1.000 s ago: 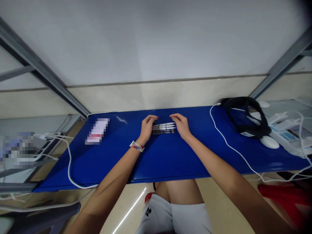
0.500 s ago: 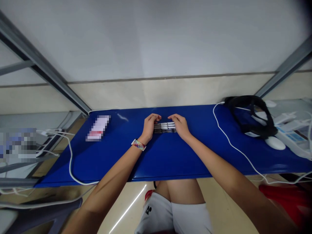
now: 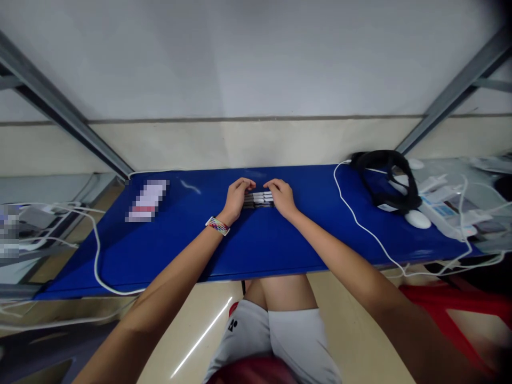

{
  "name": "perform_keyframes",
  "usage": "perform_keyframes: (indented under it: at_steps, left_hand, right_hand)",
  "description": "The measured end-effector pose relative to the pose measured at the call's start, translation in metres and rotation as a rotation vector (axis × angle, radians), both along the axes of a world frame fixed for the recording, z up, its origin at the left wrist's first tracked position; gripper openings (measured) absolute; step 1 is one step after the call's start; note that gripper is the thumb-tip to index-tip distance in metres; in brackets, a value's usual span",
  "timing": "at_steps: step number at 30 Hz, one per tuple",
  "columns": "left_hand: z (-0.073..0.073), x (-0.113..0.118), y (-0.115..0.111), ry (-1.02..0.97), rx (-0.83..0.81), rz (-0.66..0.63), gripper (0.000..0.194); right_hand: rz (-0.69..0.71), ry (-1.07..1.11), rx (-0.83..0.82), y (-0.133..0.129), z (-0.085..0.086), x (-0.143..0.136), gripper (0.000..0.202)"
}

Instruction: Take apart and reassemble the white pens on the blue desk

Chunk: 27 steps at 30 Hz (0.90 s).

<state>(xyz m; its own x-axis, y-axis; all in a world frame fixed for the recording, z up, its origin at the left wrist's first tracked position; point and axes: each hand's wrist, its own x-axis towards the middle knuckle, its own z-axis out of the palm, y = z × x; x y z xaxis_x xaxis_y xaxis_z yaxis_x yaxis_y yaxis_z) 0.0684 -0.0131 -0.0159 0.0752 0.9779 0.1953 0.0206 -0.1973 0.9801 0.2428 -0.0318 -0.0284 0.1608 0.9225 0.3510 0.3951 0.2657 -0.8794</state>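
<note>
A small flat block of white and dark layers point(image 3: 259, 199) lies on the blue tabletop point(image 3: 180, 248); its exact kind cannot be made out. My left hand point(image 3: 239, 198) is curved around its left end, with a multicoloured band point(image 3: 218, 225) on the wrist. Around the opposite end curls my right hand point(image 3: 281, 196). Both hands have bent fingers, and they hide the ends of the block. The fingertips of the two hands point toward each other above it, with a gap between.
A blurred-out pinkish phone-like item point(image 3: 148, 200) lies to the left. At the right are a black head strap device point(image 3: 386, 181) and a white rounded object point(image 3: 418, 218). White cables point(image 3: 362, 229) run along both sides. Grey metal posts point(image 3: 76, 117) flank the table before a wall.
The view has shifted, so the whole scene sits a little further left and higher. Both hands stay at the ends of the layered block, with hardly any change in grip.
</note>
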Motion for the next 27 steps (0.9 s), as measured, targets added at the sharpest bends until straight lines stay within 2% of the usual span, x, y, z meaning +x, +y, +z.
perform_keyframes:
  at_steps: [16, 22, 25, 27]
  left_hand:
    - [0.003, -0.008, -0.019, -0.009, -0.025, -0.010, 0.019]
    - [0.003, -0.010, -0.018, 0.008, -0.017, -0.019, 0.019]
    - [0.003, -0.014, -0.016, 0.077, 0.019, 0.003, 0.021]
    - [0.003, -0.017, -0.012, 0.118, 0.050, 0.024, 0.024]
  right_hand:
    - [0.020, 0.105, -0.017, -0.015, -0.003, 0.001, 0.027]
    - [0.035, 0.157, 0.030, -0.020, 0.005, 0.003, 0.026]
    - [0.087, 0.056, 0.101, -0.026, 0.012, 0.007, 0.024]
    - [0.188, -0.054, 0.143, -0.031, 0.016, 0.010, 0.021]
